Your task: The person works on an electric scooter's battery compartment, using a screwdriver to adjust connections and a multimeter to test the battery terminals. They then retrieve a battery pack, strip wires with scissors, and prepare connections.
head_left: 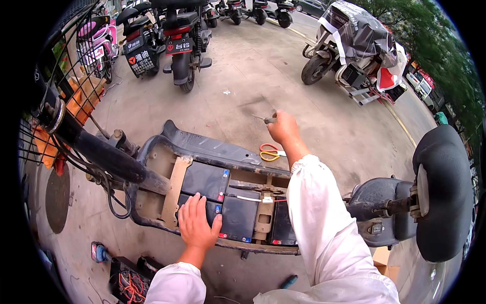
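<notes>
My left hand (198, 223) lies flat with its fingers apart on a dark battery (205, 178) in the opened floor of an electric scooter. Several such batteries, with red and blue terminals, sit in the frame (174, 195). A white connector (267, 200) with a red wire rests across the middle. Beyond the scooter's far side, my right hand (284, 126) is closed around a screwdriver (259, 117); its thin metal shaft points left and the grip is mostly hidden. Scissors (271, 152) with red and yellow handles lie on the ground below that hand.
The scooter's black seat (443, 192) stands at the right, its wire basket (71, 76) at the left. Near the lower left are a black box (126, 278) of tangled wires and a blue power tool (99, 252). Parked scooters (182, 45) and a covered three-wheeler (354, 45) stand beyond.
</notes>
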